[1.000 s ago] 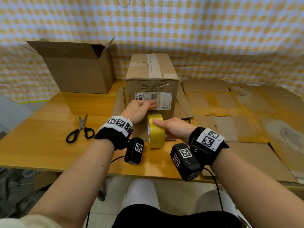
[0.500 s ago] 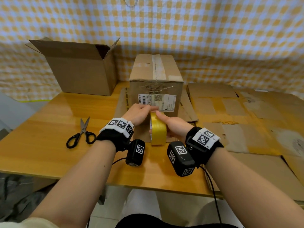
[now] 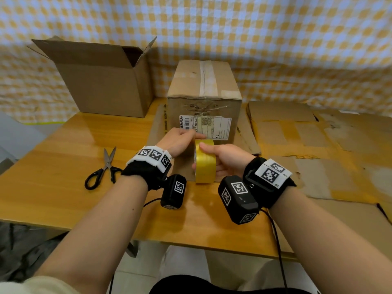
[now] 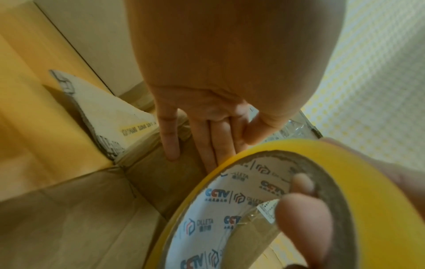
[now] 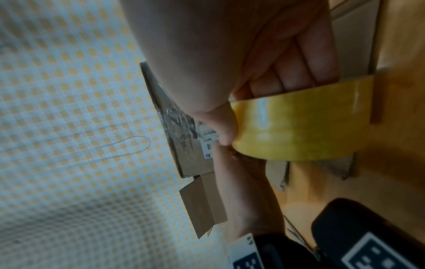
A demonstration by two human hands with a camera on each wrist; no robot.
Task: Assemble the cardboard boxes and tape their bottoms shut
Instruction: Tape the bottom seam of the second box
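Wooden table [image 3: 53, 166], open cardboard box [image 3: 101, 85] at back left, taped cardboard box [image 3: 203, 98] at the middle, right hand [image 3: 227, 160] gripping the yellow tape roll [image 3: 205, 164] standing on edge just before it, left hand [image 3: 180, 141] with straight fingers touching the roll's top, scissors [image 3: 104, 170] lying left.

On one table [image 3: 53, 166] stand two cardboard boxes, an open box [image 3: 101, 85] and a taped box [image 3: 203, 90] — plus one tape roll [image 3: 205, 166], one pair of scissors [image 3: 101, 170], two hands, the left hand [image 3: 180, 140] and the right hand [image 3: 228, 160] — and overlapping flattened cardboard sheets [image 3: 297, 134], too merged to count.
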